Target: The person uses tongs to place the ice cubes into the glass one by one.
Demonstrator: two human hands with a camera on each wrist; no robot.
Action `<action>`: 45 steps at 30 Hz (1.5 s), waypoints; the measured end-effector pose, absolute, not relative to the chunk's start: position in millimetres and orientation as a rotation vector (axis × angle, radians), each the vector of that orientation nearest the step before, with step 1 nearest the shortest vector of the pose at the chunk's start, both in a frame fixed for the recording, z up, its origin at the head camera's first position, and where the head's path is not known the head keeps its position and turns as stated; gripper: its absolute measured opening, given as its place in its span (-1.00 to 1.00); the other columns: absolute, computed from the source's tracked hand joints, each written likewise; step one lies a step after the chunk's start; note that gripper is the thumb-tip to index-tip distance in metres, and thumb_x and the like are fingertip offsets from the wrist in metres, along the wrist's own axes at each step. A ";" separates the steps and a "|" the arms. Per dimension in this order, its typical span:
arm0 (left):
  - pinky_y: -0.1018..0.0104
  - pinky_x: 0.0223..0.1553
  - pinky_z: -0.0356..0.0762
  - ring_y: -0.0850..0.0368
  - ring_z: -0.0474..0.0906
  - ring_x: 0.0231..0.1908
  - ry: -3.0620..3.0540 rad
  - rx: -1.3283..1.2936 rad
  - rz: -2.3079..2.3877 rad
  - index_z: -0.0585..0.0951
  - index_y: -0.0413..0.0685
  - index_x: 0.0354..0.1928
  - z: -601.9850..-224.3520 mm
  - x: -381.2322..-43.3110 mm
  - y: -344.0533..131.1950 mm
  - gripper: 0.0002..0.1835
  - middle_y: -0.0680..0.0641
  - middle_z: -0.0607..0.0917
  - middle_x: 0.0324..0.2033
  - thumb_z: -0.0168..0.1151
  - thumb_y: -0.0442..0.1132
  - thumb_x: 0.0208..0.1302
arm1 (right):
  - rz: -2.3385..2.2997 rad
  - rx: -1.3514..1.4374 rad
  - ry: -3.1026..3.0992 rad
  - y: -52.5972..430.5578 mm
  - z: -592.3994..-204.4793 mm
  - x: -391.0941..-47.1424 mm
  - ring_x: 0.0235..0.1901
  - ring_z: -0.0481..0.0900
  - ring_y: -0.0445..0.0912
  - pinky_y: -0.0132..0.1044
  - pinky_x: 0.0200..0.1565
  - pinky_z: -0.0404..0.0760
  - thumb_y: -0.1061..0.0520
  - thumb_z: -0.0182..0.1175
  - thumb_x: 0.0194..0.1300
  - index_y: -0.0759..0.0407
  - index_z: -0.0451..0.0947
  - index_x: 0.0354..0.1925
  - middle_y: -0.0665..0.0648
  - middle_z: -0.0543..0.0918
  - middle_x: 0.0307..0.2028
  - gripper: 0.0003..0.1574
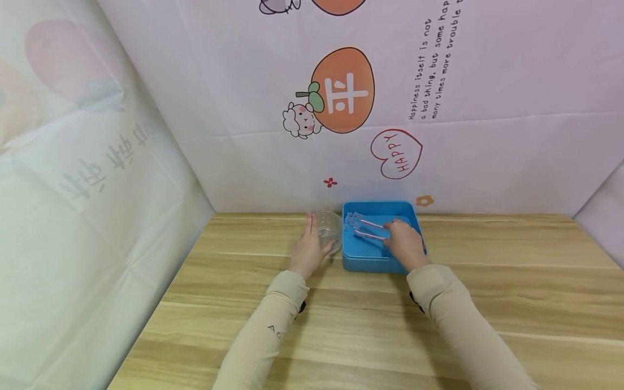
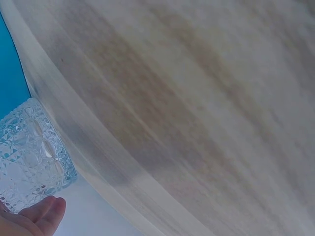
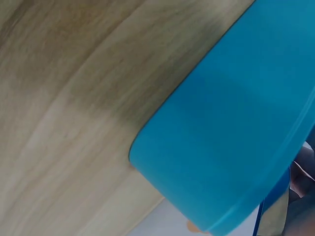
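A clear glass cup (image 1: 329, 230) with a faceted, patterned wall (image 2: 32, 152) stands left of a blue box (image 1: 368, 264). My left hand (image 1: 308, 250) holds the cup from its left side, fingers along the far side and thumb at the near side. Over the blue box, my right hand (image 1: 405, 244) grips a pair of pink tongs (image 1: 371, 236) whose arms stand apart and point left. Clear, ice-like pieces (image 1: 353, 220) sit around the tong tips by the box's left wall; whether the tips pinch any, I cannot tell. Only part of the right hand (image 3: 302, 172) shows in the right wrist view.
Cup and box stand at the back of a wood-grain table (image 1: 487, 303), close to a white printed cloth wall (image 1: 273, 179). Another cloth (image 1: 146, 233) hangs along the left side. The box's blue outer wall (image 3: 211, 132) fills much of the right wrist view.
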State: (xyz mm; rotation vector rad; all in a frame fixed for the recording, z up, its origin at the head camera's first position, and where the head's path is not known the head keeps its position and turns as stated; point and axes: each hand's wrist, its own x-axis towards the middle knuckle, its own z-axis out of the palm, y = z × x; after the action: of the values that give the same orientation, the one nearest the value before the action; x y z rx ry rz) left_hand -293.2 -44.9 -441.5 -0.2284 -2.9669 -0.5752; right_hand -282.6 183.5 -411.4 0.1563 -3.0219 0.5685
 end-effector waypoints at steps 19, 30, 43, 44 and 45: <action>0.44 -0.67 0.30 0.16 0.39 -0.61 -2.961 -0.234 -0.547 -0.07 -0.20 0.48 -440.2 -292.3 -45.3 -0.05 -0.11 -0.06 0.50 0.10 0.18 0.28 | 0.577 0.164 -3.056 172.7 -416.5 -289.3 -0.01 0.55 0.23 0.07 -0.06 0.60 0.19 0.25 0.23 0.32 0.51 0.12 0.37 0.56 0.04 -0.51; 0.45 -0.70 0.28 0.18 0.33 -0.66 -2.959 -0.243 -0.546 -0.06 -0.21 0.47 -441.0 -292.1 -45.6 -0.05 -0.12 -0.06 0.50 0.09 0.19 0.28 | 0.580 0.195 -3.098 166.5 -420.0 -292.8 0.04 0.54 0.21 0.04 -0.02 0.59 0.18 0.24 0.24 0.30 0.50 0.14 0.34 0.56 0.06 -0.50; 0.43 -0.65 0.32 0.15 0.41 -0.60 -2.962 -0.224 -0.597 -0.09 -0.17 0.48 -440.9 -292.4 -45.0 -0.04 -0.10 -0.07 0.51 0.12 0.17 0.28 | 0.595 0.223 -3.089 166.2 -418.5 -288.6 0.03 0.55 0.20 0.06 0.01 0.57 0.20 0.24 0.24 0.31 0.55 0.08 0.31 0.61 0.01 -0.56; 0.43 -0.64 0.33 0.14 0.42 -0.58 -2.963 -0.224 -0.598 -0.09 -0.17 0.48 -441.2 -292.4 -45.2 -0.04 -0.10 -0.07 0.51 0.12 0.17 0.28 | 0.599 0.225 -3.087 165.9 -418.2 -288.0 0.03 0.55 0.20 0.06 0.01 0.57 0.20 0.24 0.24 0.31 0.55 0.08 0.31 0.61 0.01 -0.57; 0.43 -0.63 0.34 0.13 0.44 -0.56 -2.963 -0.225 -0.597 -0.09 -0.17 0.48 -441.3 -292.4 -45.3 -0.04 -0.10 -0.07 0.51 0.12 0.17 0.28 | 0.606 0.230 -3.085 165.8 -418.0 -287.5 0.02 0.55 0.19 0.05 0.01 0.58 0.21 0.24 0.23 0.31 0.55 0.07 0.31 0.61 0.01 -0.57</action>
State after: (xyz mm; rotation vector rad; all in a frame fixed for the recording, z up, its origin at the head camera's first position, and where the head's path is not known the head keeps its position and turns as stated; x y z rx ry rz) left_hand -292.4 -45.3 -441.3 -0.2247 -2.9634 -0.5973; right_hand -287.5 165.8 -418.0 0.2296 -3.0849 0.6061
